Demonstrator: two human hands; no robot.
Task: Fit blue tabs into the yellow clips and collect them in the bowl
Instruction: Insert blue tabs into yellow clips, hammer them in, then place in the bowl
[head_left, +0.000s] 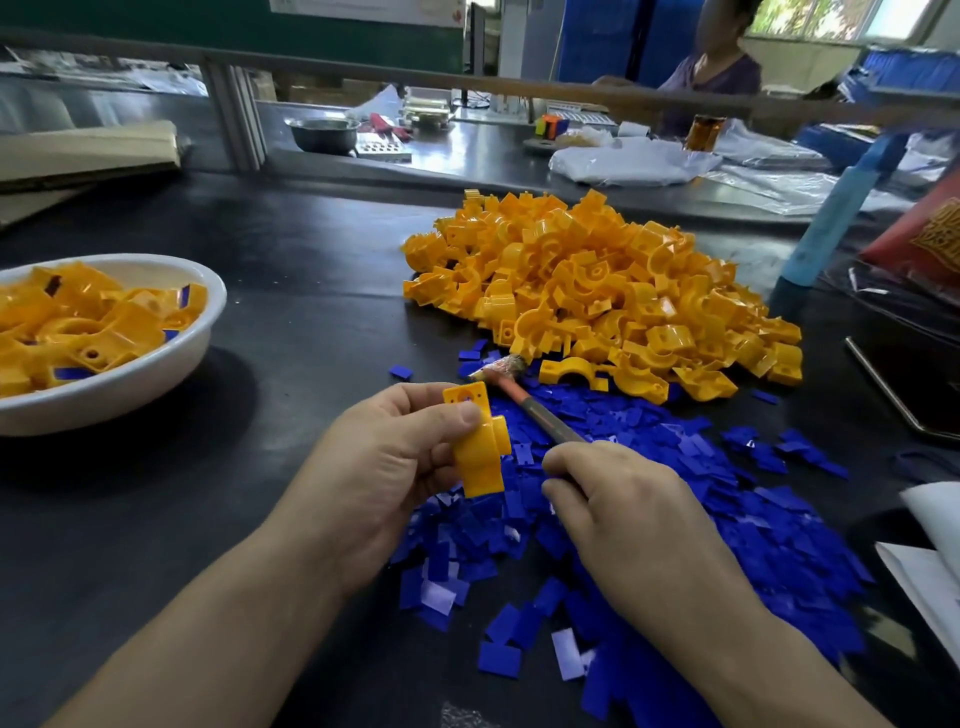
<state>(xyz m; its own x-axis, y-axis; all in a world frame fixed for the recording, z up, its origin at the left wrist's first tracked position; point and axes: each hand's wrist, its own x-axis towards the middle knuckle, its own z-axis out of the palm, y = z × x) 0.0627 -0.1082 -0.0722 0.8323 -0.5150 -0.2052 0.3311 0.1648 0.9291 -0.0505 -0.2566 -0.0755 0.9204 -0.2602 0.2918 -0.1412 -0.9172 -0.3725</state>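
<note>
clip (480, 452), glossy yellow, pinched in left hand (384, 467), right hand (628, 514) gripping thin tool (540, 415)

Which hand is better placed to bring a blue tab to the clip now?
Right. The right hand grips a stick directly over the tabs, so it can likely reach one at once. The left hand is busy pinching the clip and should probably just hold it steady.

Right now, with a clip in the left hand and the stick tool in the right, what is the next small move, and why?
Probably lower the wrapped tip of the tool onto one of the blue tabs. The left hand holds a yellow clip showing no tab yet; the right hand grips the tool above the tab pile. The bowl comes afterwards.
</note>
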